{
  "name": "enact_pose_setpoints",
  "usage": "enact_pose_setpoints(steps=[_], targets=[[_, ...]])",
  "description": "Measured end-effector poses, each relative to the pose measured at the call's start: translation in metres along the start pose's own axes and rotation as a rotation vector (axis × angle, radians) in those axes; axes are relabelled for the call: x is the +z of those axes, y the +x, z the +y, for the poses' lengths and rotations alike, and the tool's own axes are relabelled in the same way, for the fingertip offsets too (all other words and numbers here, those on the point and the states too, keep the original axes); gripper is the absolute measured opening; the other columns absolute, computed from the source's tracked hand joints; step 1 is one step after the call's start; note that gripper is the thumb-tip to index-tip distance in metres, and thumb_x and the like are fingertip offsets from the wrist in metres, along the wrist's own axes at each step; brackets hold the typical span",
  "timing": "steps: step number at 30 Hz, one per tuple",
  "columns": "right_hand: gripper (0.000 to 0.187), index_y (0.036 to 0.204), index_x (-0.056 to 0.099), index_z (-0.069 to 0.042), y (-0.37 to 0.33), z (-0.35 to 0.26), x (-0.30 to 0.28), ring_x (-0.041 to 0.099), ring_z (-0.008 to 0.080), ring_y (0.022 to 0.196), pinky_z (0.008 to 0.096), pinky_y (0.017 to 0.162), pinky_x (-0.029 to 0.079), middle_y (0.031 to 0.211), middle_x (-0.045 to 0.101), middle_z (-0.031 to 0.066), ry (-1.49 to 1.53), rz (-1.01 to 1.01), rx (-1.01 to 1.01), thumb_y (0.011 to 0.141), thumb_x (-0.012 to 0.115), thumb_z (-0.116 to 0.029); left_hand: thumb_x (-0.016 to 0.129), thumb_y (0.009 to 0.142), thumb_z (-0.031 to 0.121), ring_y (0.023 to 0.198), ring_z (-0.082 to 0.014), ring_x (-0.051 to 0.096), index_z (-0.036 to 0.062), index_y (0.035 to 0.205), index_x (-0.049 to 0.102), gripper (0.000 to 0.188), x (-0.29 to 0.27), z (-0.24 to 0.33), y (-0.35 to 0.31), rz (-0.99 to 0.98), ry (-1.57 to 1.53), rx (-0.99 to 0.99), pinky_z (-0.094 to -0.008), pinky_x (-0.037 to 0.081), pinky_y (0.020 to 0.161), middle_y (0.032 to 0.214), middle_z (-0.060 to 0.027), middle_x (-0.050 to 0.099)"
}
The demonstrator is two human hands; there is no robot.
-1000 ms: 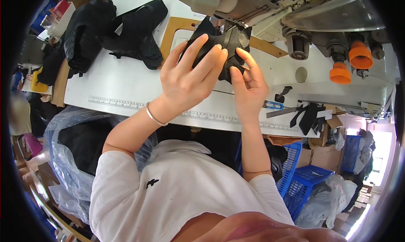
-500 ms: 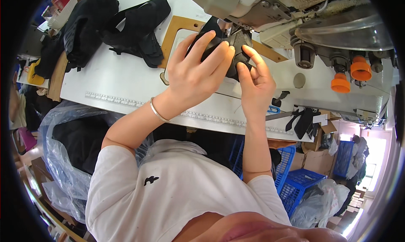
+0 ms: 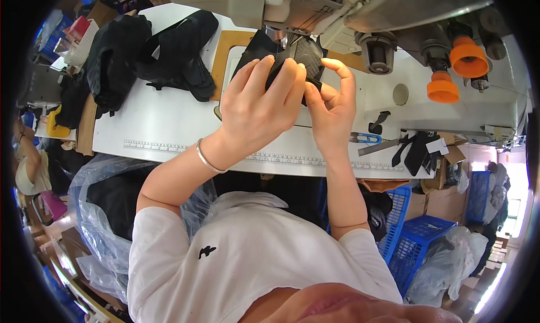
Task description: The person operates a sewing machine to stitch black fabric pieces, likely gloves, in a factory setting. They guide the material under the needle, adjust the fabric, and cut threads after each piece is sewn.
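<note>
A black piece of textured fabric [image 3: 308, 55] lies under the head of a sewing machine [image 3: 318, 10], close to the needle area. My left hand [image 3: 261, 92] rests on its left part with fingers apart and bent, the fingertips pressing down; its thumb is hidden. At the right edge of the piece my right hand [image 3: 333, 106] holds the fabric between thumb and bent fingers, while its index finger stretches out over the cloth. Between the hands a grey patterned part of the piece shows. The exact needle point is hard to make out.
Folded black fabric pieces [image 3: 180, 55] lie on the white table [image 3: 169, 123] at left. A printed ruler strip [image 3: 270, 157] runs along its front edge. Blue-handled scissors [image 3: 368, 138] and black straps [image 3: 419, 154] lie at right. Orange knobs [image 3: 443, 90] hang from the machine.
The whole view has shifted and turned a little. My right thumb and index fingertip have moved farther apart. Both hands stay at the fabric beside the needle area.
</note>
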State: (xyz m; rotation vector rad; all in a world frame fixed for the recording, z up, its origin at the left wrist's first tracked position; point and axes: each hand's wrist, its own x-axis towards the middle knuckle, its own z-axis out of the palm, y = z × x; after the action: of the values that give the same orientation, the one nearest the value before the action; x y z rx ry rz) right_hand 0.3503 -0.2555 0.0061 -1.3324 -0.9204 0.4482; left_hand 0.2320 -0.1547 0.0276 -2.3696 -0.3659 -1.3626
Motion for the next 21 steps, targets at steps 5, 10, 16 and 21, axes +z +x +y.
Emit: enact_pose_setpoints(steps=[5,10,16,21], targets=[[0.041,0.141,0.048,-0.006,-0.002,-0.007,-0.001,0.067,0.0081,0.091,0.0206,0.075,0.049,0.104,0.076,0.0122,-0.054,-0.028,0.017,0.102,0.063,-0.004,0.072,0.068,0.007,0.094,-0.0219,0.069,0.0059,0.105,0.078,0.037,0.0,0.001,0.0,0.004,0.013,-0.012,-0.0307,0.06,0.077,0.102,-0.0028,0.072],[0.035,0.133,0.057,-0.006,-0.001,-0.01,0.002,0.066,0.0048,0.09,0.0216,0.08,0.048,0.097,0.079,0.0088,-0.021,0.015,0.043,0.099,0.066,-0.005,0.071,0.07,0.009,0.092,-0.0257,0.068,0.0035,0.098,0.076,0.028,0.004,0.001,0.0,0.026,-0.01,0.009,-0.0347,0.059,0.079,0.101,-0.0062,0.067],[0.036,0.136,0.063,-0.006,-0.003,-0.015,0.003,0.066,0.0046,0.097,0.0225,0.085,0.049,0.1,0.08,0.0089,-0.072,0.021,0.04,0.1,0.066,-0.006,0.07,0.073,0.01,0.093,-0.0283,0.068,0.0016,0.094,0.074,0.023,0.006,0.003,-0.001,0.034,-0.001,0.01,-0.0381,0.059,0.083,0.102,-0.0091,0.065],[0.037,0.136,0.063,-0.002,0.0,-0.022,0.0,0.07,0.0104,0.106,0.0248,0.092,0.052,0.111,0.077,0.0096,-0.053,0.0,0.063,0.1,0.064,-0.002,0.07,0.075,0.008,0.102,-0.0256,0.07,0.0014,0.108,0.075,0.034,-0.003,0.013,-0.004,-0.067,0.046,-0.049,-0.0362,0.059,0.09,0.107,-0.0078,0.07]])
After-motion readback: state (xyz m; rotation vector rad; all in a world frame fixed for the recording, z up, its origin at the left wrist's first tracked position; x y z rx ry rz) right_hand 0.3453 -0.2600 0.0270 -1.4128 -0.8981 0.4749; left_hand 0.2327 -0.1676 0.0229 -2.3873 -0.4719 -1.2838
